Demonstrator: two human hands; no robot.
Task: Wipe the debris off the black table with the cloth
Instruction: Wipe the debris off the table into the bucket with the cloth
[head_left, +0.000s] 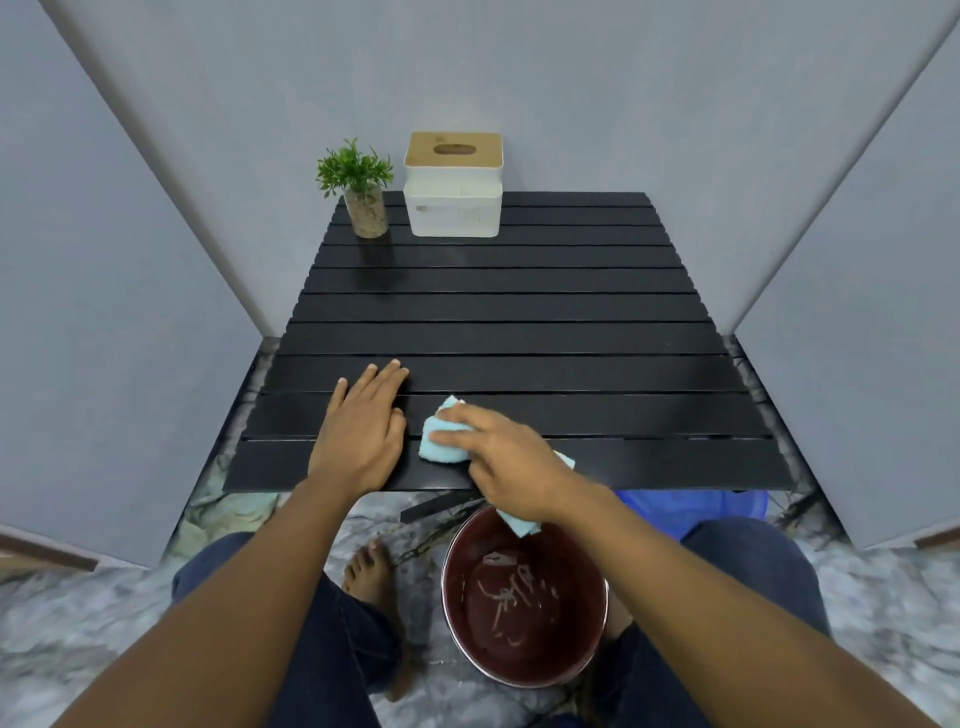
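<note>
A black slatted table (519, 306) fills the middle of the view. My right hand (506, 457) grips a light blue cloth (441, 439) and presses it on the front slats near the table's near edge; a corner of the cloth hangs below my wrist. My left hand (363, 421) lies flat on the table just left of the cloth, fingers together, holding nothing. Thin pale strands of debris (514, 597) lie inside a dark red bucket (462, 644) below the table's front edge. No debris shows on the slats.
A small green potted plant (361, 189) and a white tissue box with a wooden lid (454, 187) stand at the table's back left. Grey panels close in on both sides and behind. My knees and a bare foot (371, 571) flank the bucket; something blue (691, 506) lies under the table.
</note>
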